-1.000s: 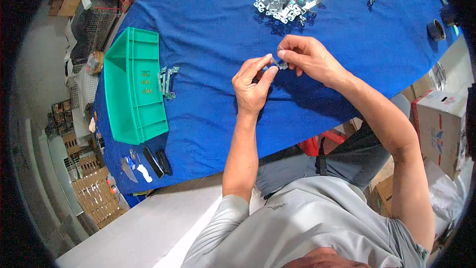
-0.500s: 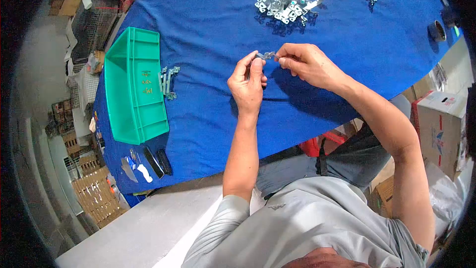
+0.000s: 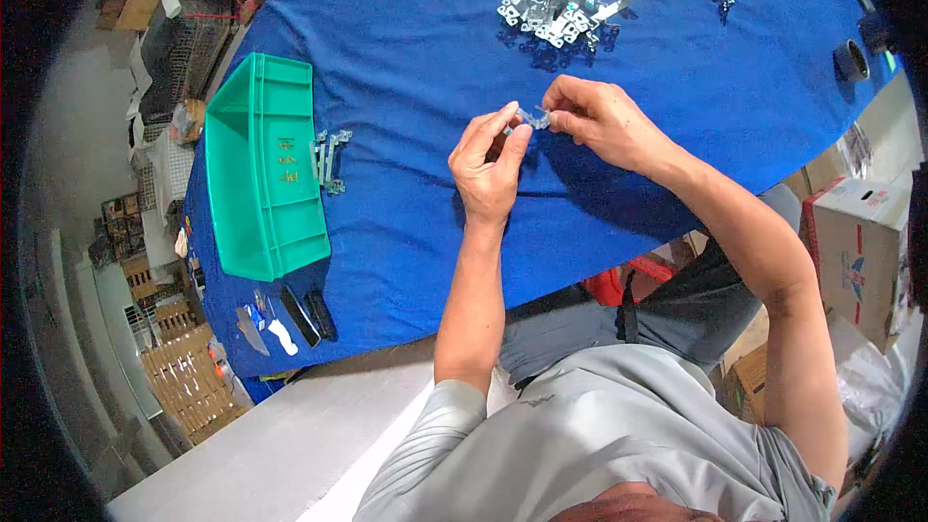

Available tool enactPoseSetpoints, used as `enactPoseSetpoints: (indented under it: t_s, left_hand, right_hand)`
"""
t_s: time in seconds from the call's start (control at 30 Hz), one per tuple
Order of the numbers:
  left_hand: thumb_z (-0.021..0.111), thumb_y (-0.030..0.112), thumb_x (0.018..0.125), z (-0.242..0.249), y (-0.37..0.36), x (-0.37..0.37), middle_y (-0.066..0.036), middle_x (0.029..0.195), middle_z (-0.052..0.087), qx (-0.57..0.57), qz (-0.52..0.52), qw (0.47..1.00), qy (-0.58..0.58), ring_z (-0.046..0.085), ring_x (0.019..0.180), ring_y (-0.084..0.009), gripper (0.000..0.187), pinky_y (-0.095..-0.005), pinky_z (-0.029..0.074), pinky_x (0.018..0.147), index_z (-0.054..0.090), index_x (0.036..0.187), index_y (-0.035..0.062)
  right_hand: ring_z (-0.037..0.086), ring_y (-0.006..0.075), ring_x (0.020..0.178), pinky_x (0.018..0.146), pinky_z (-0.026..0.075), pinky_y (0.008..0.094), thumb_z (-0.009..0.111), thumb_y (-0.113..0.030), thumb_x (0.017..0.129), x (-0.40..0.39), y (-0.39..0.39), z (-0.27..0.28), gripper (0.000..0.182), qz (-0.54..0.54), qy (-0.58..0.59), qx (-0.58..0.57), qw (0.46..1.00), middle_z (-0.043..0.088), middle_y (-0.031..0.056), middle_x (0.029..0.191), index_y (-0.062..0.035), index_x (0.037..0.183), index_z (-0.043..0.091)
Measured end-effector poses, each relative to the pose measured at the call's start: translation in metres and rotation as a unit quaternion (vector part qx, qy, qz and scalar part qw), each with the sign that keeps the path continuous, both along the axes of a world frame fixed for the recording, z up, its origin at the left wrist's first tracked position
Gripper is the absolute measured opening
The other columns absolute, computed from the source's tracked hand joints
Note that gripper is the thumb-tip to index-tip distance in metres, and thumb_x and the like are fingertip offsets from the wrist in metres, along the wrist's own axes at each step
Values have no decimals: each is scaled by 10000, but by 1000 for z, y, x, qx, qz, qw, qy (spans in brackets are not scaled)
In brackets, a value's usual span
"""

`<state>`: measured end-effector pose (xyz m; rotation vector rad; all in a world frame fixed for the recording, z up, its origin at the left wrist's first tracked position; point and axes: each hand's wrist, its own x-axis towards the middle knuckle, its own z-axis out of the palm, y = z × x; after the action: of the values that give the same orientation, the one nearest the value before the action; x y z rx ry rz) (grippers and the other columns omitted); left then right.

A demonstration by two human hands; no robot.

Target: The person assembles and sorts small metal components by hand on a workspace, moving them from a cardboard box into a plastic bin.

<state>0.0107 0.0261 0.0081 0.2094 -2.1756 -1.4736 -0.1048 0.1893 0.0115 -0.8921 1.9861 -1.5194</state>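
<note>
Between my two hands, above the blue cloth (image 3: 406,87), is a small silvery metal bracket (image 3: 533,120). My left hand (image 3: 486,164) pinches its left end between thumb and fingers. At the other end, the thumb and forefinger of my right hand (image 3: 601,121) close on the bracket's tip. The exact shape of the piece is partly covered by my fingers. Beyond my hands lies a heap of similar metal brackets (image 3: 570,14), and several more brackets (image 3: 332,162) rest beside the green plastic bin (image 3: 290,216) to the left.
Near the table's front left edge lie a black case (image 3: 319,315) and a few small tools (image 3: 282,336). A roll of dark tape (image 3: 852,62) sits at the right edge. A white carton (image 3: 858,242) stands off the table at right.
My hands have drawn slightly closer together, and the left has turned a little. The bracket between them has changed its angle. Everything on the table stays put.
</note>
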Motion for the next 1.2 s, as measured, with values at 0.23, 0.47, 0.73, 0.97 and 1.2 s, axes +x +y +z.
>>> enactPoseSetpoints:
  t_s: [0.23,0.47,0.73,0.97,1.2]
  left_hand:
    - [751,-16,855,1,2,-1,-70,1007,702,-23,2,1000,6,644,883,-127,281,-251,509,770,737,1133,18]
    - [758,-5,845,4,3,-1,-72,1004,708,-27,1,1000,3,644,873,-126,285,-253,507,760,743,1128,26]
    - [769,-17,821,-1,2,-2,-50,970,711,-36,-25,999,28,576,711,-66,313,-212,460,606,749,1127,46]
    - [724,25,894,-6,2,-3,-56,937,703,41,27,999,-5,582,694,-61,253,-212,476,605,723,1147,14]
    - [657,122,984,-5,1,-2,-81,919,712,130,71,987,-57,565,622,-57,249,-207,462,525,673,1191,-16]
  right_hand:
    - [571,79,717,607,485,269,620,-72,949,-4,4,11,211,27,-44,27,998,638,28,824,-1,1148,625]
    - [598,94,754,651,533,260,598,-118,971,-7,3,4,208,61,-218,-84,971,610,7,851,5,1134,639]
    - [540,54,739,642,481,235,598,-209,1007,-5,2,7,178,37,-213,-65,974,599,-24,854,-39,1041,637]
    - [509,45,740,643,421,239,600,-191,997,-12,4,3,170,-1,-99,-44,994,627,-18,837,-25,1013,632]
    - [696,226,777,703,519,375,614,-195,931,2,1,13,233,19,-55,18,998,709,154,817,18,1005,672]
